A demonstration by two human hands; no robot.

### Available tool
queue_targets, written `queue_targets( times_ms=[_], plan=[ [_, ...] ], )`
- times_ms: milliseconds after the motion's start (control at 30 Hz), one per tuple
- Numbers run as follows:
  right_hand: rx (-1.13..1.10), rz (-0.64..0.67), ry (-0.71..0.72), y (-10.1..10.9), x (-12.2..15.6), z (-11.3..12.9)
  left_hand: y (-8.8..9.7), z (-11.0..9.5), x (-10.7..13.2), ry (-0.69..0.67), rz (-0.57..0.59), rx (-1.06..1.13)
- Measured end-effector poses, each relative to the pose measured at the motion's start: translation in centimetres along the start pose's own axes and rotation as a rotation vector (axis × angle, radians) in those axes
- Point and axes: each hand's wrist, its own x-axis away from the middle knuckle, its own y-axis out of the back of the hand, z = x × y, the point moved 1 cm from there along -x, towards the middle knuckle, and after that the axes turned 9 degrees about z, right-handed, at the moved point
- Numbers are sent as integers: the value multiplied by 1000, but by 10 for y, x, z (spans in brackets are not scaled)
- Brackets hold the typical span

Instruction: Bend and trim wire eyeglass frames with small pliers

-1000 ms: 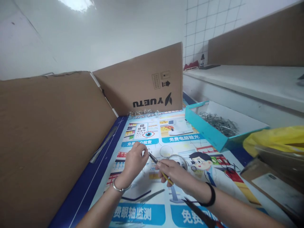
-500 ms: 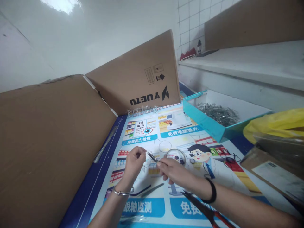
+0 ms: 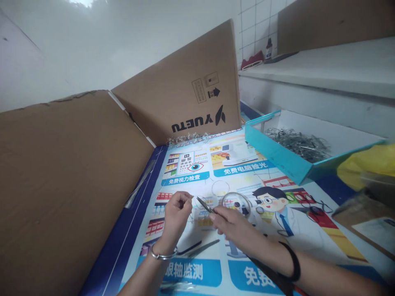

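My left hand [image 3: 178, 214] is closed in a pinch, thumb against fingers, on what looks like a thin wire. Fine wire strands [image 3: 191, 216] show faintly just beside those fingers. My right hand [image 3: 230, 222] grips a pair of pliers [image 3: 205, 204], whose jaws point up and left and stop close to my left fingertips. Whether the jaws touch the wire I cannot tell. Just beyond my right hand lies a round coil of wire [image 3: 224, 199] on the printed sheet. Scissors [image 3: 267, 270] lie partly hidden under my right forearm.
A turquoise box [image 3: 274, 158] holding many short wire pieces [image 3: 298, 144] stands at the back right. Cardboard panels [image 3: 173, 94] rise behind and to the left. A yellow bag [image 3: 361, 166] and a brown package [image 3: 367, 213] sit at the right edge. A slim dark tool [image 3: 205, 248] lies in front.
The whole view has shifted, so the scene sits slightly further right. My right forearm now covers more of the scissors. Both hands keep their grips, with the plier tips still near my left fingers.
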Motion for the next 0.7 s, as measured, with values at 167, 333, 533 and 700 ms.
queue_targets(
  times_ms=[167,333,533,700],
  plan=[
    [34,28,35,-6,2,-1,-1,1,2,-86,-2,-119],
    [46,37,8,-7,1,-4,-4,-3,3,-157,5,-200],
    [42,8,-18,-4,1,-1,-5,-2,4,-140,105,-144],
    [56,-7,-23,-4,1,-5,-8,1,6,-25,146,-87]
  ],
)
